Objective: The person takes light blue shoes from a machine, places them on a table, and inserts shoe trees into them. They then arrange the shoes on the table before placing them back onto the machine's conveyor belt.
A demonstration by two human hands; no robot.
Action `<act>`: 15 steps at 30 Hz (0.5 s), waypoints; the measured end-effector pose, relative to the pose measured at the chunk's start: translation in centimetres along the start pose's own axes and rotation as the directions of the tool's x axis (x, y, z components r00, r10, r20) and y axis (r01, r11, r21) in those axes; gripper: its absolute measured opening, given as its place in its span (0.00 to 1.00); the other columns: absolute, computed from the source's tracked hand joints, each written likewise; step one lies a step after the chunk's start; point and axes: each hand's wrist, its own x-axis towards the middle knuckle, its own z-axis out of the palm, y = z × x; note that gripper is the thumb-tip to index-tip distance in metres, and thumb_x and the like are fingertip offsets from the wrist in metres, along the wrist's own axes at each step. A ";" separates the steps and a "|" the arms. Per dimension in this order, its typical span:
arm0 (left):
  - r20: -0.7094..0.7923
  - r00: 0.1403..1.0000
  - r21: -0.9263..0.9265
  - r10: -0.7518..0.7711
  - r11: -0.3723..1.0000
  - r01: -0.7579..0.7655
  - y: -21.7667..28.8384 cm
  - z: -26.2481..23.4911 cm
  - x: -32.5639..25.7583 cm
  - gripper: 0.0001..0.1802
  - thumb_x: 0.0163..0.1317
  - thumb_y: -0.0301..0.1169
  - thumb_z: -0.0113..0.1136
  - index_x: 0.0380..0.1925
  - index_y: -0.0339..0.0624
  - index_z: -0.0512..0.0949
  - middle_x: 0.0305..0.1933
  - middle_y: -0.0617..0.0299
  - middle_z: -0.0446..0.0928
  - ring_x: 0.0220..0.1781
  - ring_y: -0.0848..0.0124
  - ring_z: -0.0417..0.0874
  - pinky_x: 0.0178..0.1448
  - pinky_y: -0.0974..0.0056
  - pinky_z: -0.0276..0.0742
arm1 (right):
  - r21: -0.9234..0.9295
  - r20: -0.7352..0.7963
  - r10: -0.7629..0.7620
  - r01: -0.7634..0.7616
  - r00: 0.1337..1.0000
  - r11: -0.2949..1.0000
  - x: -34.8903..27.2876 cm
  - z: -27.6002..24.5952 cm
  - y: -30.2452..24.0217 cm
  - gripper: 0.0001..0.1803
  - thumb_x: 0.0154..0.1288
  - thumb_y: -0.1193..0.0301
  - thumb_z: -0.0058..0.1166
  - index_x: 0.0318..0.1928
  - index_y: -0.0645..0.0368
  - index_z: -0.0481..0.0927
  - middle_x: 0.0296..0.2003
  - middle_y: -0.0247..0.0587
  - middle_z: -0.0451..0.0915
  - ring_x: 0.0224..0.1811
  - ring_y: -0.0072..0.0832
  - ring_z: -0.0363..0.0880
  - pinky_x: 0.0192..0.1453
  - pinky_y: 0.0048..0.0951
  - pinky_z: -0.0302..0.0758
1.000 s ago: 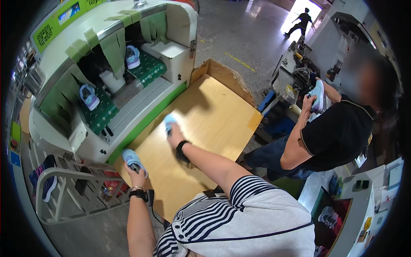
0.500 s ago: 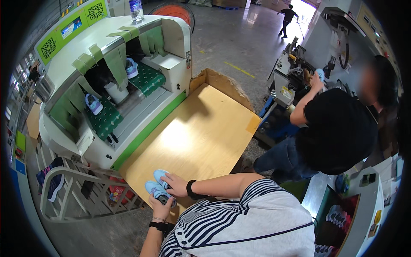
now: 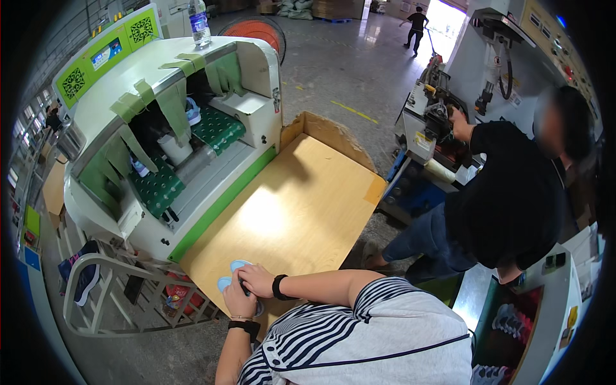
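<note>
The two pale blue shoe pieces (image 3: 232,274) lie at the near corner of the wooden worktop (image 3: 289,205), at about seven o'clock in the head view, side by side and touching or nearly so; they look small, thin and light, probably soft and a little flexible like insoles or small soles, so they should lift with a light pinch and bend rather than break; whether their surface is slippery cannot be told at this size; the best hold would seem to be at the rounded ends or along the edges, thumb above and fingers beneath, both pieces stacked or taken one to each hand; the right hand (image 3: 256,280) rests on top of the pieces with its fingers curled down over them, a dark watch at the wrist, the forearm lying across the body from four o'clock; the left hand (image 3: 239,300) comes up from six o'clock, bent at the wrist, closed loosely about the near edge of the same pieces, a dark band on its wrist too; both hands are narrow and gripping or pressing the pieces, though how firmly cannot be told; at ten o'clock stands a green and white machine (image 3: 160,128) with more small shoes inside; at three o'clock a person in black (image 3: 507,199) works at another machine.
</note>
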 end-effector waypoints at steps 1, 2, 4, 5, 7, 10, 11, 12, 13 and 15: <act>-0.021 1.000 -0.008 0.013 1.000 -0.013 -0.1 0.0 0.0 0.35 0.55 0.35 0.63 0.65 0.41 0.66 0.32 0.45 0.78 0.37 0.45 0.77 0.46 0.47 0.68 | 0.000 0.001 -0.002 0.002 1.000 1.000 0.0 0.0 0.0 0.20 0.68 0.66 0.49 0.57 0.60 0.72 0.58 0.49 0.73 0.61 0.47 0.69 0.62 0.49 0.65; -0.023 1.000 -0.006 0.012 1.000 -0.012 -0.2 0.1 0.0 0.35 0.55 0.35 0.63 0.65 0.41 0.66 0.32 0.45 0.78 0.37 0.45 0.77 0.46 0.47 0.68 | -0.008 0.009 0.001 -0.001 1.000 1.000 0.0 0.0 -0.1 0.20 0.68 0.67 0.49 0.57 0.59 0.72 0.58 0.48 0.73 0.62 0.47 0.68 0.62 0.48 0.65; -0.054 0.998 -0.014 0.031 0.999 -0.032 -0.3 0.2 0.0 0.34 0.56 0.36 0.62 0.64 0.41 0.67 0.31 0.44 0.78 0.35 0.45 0.77 0.45 0.47 0.68 | -0.016 0.018 0.004 -0.003 1.000 1.000 0.0 -0.2 -0.2 0.20 0.68 0.67 0.49 0.58 0.59 0.71 0.59 0.48 0.73 0.62 0.46 0.68 0.62 0.48 0.65; -0.054 0.998 -0.015 0.030 0.999 -0.031 -0.3 0.2 -0.1 0.34 0.56 0.36 0.62 0.64 0.41 0.67 0.31 0.44 0.78 0.35 0.45 0.77 0.45 0.47 0.68 | -0.013 0.022 0.013 -0.013 1.000 1.000 -0.1 -0.3 -0.4 0.19 0.68 0.67 0.48 0.57 0.58 0.72 0.59 0.47 0.72 0.62 0.45 0.68 0.62 0.48 0.65; -0.010 1.000 0.010 -0.028 1.000 0.028 -0.4 0.2 -0.1 0.36 0.52 0.35 0.64 0.62 0.40 0.67 0.36 0.47 0.80 0.39 0.47 0.79 0.49 0.48 0.68 | -0.012 0.026 0.023 -0.023 0.999 1.000 -0.1 -0.6 -0.5 0.19 0.68 0.67 0.48 0.57 0.58 0.72 0.59 0.47 0.72 0.63 0.45 0.68 0.62 0.47 0.65; -0.018 1.000 0.016 -0.020 1.000 0.021 -0.4 0.3 -0.2 0.35 0.53 0.36 0.64 0.63 0.41 0.67 0.36 0.47 0.81 0.40 0.48 0.80 0.50 0.49 0.68 | 0.007 0.049 0.018 -0.018 0.999 1.000 0.0 -0.9 -0.6 0.18 0.68 0.67 0.48 0.57 0.58 0.72 0.59 0.46 0.72 0.63 0.45 0.67 0.62 0.47 0.65; -0.019 1.000 0.017 -0.020 1.000 0.021 -0.5 0.3 -0.2 0.35 0.53 0.36 0.64 0.63 0.41 0.67 0.36 0.47 0.81 0.40 0.48 0.80 0.50 0.49 0.68 | 0.010 0.072 0.035 -0.036 0.997 0.999 0.0 -1.0 -0.6 0.19 0.68 0.67 0.48 0.58 0.57 0.72 0.60 0.46 0.72 0.64 0.44 0.67 0.64 0.48 0.64; -0.015 1.000 0.019 -0.025 0.999 0.025 -0.5 0.4 -0.1 0.35 0.54 0.36 0.64 0.63 0.41 0.67 0.36 0.47 0.81 0.40 0.48 0.80 0.51 0.49 0.68 | 0.013 0.095 0.052 -0.054 0.994 0.998 0.1 -1.0 -0.6 0.21 0.68 0.67 0.49 0.60 0.57 0.71 0.60 0.46 0.71 0.65 0.44 0.66 0.65 0.48 0.63; -0.012 0.999 0.021 -0.029 0.999 0.030 -0.6 0.5 -0.1 0.35 0.54 0.36 0.64 0.63 0.41 0.66 0.36 0.47 0.81 0.40 0.49 0.80 0.51 0.49 0.68 | 0.013 0.094 0.052 -0.054 0.994 0.998 0.0 -1.0 -0.7 0.21 0.68 0.67 0.49 0.60 0.57 0.71 0.60 0.46 0.71 0.65 0.44 0.66 0.65 0.48 0.63; -0.023 1.000 0.019 -0.021 1.000 0.022 -0.6 0.6 -0.2 0.35 0.54 0.36 0.64 0.63 0.41 0.66 0.36 0.47 0.81 0.40 0.49 0.80 0.52 0.49 0.68 | 0.011 0.067 0.036 -0.037 0.997 0.999 -0.1 -1.1 -0.7 0.19 0.68 0.68 0.48 0.58 0.58 0.72 0.59 0.47 0.71 0.64 0.45 0.67 0.64 0.46 0.64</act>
